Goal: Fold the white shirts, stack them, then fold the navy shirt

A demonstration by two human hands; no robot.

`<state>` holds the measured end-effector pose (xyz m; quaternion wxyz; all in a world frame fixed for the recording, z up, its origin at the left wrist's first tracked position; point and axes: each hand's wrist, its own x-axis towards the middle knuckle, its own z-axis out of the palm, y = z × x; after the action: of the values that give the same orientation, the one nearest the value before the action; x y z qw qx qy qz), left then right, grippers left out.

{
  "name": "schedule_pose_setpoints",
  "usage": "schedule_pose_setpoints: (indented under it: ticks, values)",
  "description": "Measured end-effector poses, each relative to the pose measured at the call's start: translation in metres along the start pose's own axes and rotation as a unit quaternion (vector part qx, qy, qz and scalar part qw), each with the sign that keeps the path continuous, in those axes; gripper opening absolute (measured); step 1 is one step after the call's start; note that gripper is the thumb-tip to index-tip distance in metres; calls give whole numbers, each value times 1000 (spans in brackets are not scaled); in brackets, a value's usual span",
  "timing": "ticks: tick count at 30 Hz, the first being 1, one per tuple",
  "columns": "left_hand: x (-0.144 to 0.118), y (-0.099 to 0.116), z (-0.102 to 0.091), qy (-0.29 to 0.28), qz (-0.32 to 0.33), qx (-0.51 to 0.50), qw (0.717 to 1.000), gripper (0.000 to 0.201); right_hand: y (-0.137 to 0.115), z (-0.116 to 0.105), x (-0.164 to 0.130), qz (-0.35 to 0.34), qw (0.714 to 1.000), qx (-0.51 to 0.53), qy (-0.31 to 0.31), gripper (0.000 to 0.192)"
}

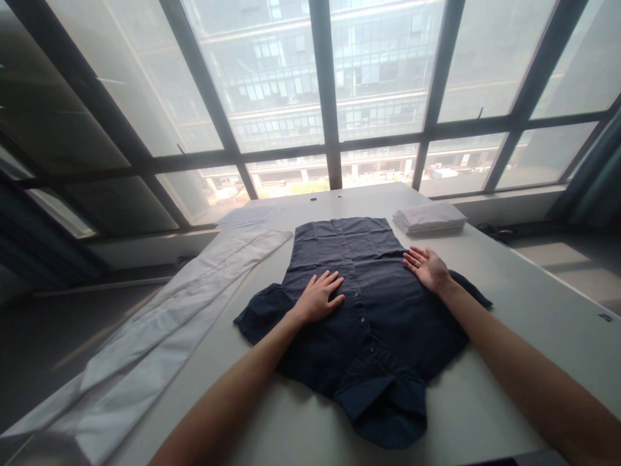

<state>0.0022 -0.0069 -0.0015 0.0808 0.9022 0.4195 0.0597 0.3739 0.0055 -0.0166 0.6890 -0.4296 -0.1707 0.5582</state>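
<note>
White table (526,291) beneath creased navy buttoned shirt (334,349), left hand (317,299) and right hand (427,268) with outstretched fingers

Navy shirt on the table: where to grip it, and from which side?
Probably the collar, from the near side. The navy shirt lies buttons up, collar toward the person; the collar's folded layers look looser than the flatter cloth beyond, so should pinch more easily. The left hand rests farther along, clear of it.
</note>
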Motion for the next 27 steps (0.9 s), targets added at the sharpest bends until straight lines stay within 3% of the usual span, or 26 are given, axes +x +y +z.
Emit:
schedule_pose_setpoints:
  ticks: [8,12,14,17,19,21,24,27]
  values:
    - [0,1,-1,-1,-1,-3,1000,63,1,2,-2,-10,1000,-10,9,35]
    - [0,0,-1,-2,0,-5,1000,63,3,11,-7,-134,985,-46,101,19]
    - [0,-1,0,-2,0,-6,1000,63,4,20,-15,-158,983,-55,74,19]
    - [1,-3,2,1,3,-6,1000,63,8,35,-34,-55,991,-57,-112,28]
    - [1,-3,3,3,4,-5,1000,64,13,43,-48,45,968,-60,-241,38]
    - [1,-4,3,2,3,-5,1000,64,19,49,-60,128,935,-67,-323,46]
    - [1,-3,3,0,2,-6,1000,63,26,49,-65,201,914,-85,-341,51]
    - [1,-2,2,0,2,-7,1000,63,24,40,-52,205,937,-72,-274,46]
